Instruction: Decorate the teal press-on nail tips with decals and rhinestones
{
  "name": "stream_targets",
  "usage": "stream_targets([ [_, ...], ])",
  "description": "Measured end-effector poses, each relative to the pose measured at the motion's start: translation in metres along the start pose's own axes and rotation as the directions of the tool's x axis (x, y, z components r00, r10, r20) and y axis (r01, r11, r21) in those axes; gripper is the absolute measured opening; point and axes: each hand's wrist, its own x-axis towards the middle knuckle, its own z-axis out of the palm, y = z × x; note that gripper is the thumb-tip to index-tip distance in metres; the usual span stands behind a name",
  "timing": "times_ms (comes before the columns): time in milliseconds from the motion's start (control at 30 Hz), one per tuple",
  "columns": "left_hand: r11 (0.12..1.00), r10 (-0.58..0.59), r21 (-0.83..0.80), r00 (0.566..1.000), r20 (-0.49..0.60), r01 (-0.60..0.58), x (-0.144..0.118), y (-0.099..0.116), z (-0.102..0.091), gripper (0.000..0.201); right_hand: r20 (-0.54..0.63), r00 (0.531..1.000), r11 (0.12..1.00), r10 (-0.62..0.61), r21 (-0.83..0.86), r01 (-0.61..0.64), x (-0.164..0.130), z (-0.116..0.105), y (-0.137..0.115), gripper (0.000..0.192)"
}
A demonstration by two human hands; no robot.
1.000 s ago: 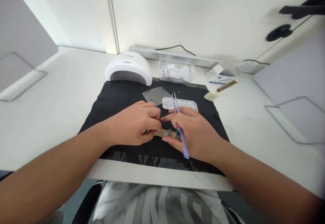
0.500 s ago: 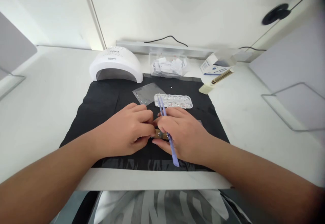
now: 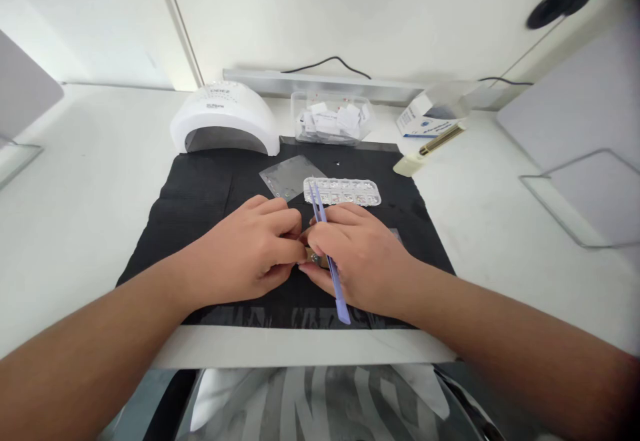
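Note:
Above the front of the black mat (image 3: 200,207), my two hands meet around a small brownish-gold strip (image 3: 314,256) with shiny bits on it. My left hand (image 3: 255,247) is closed, its thumb and fingertips pinching the strip's left end. Purple tweezers (image 3: 339,291) lie in the grip of my right hand (image 3: 367,257), tips pointing away from me. That hand's thumb and fingers also bracket the strip. Fingers cover most of the strip. Just beyond the tweezer tips is a clear compartment case (image 3: 367,192) of tiny stones. A transparent flat bag (image 3: 287,173) lies left of it.
A white nail lamp (image 3: 225,111) stands at the back left. Behind the mat sits a clear box (image 3: 333,124) of white packets. To the right are a white carton (image 3: 425,117) and a cream bottle with a gold cap (image 3: 413,163). Wire stands flank the table.
The view has shifted slightly, with the table items a little higher in the picture. Both hands keep their hold, and the strip shows a bit less between the fingers.

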Motion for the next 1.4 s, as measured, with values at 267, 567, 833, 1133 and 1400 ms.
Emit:
stream_targets([
  [267,1.0,-0.006,0.013,1.0,-0.028,0.006,0.0,0.001,0.001,0.019,-0.005,1.0,1.0,-0.001,-0.013,0.001,0.002,-0.001,-0.001,0.016],
  [567,0.993,-0.064,-0.107,0.98,-0.19,0.044,-0.003,-0.002,-0.006,0.012,0.022,1.0,1.0,0.015,0.002,-0.015,0.001,-0.002,-0.001,0.015],
  [833,0.995,-0.059,-0.095,0.927,-0.371,0.025,-0.007,-0.013,-0.011,0.017,0.007,1.0,0.999,0.025,0.035,-0.026,-0.002,-0.005,0.001,0.015],
  [1133,0.976,-0.209,-0.164,0.836,-0.508,0.145,-0.012,-0.037,-0.001,0.028,-0.242,0.969,0.961,0.054,0.276,0.016,-0.011,-0.03,0.015,0.027],
  [1400,0.904,-0.428,-0.26,0.75,-0.505,0.34,-0.016,-0.066,0.006,0.034,-0.319,0.948,0.963,-0.005,0.255,0.091,-0.013,-0.024,0.046,0.046],
])
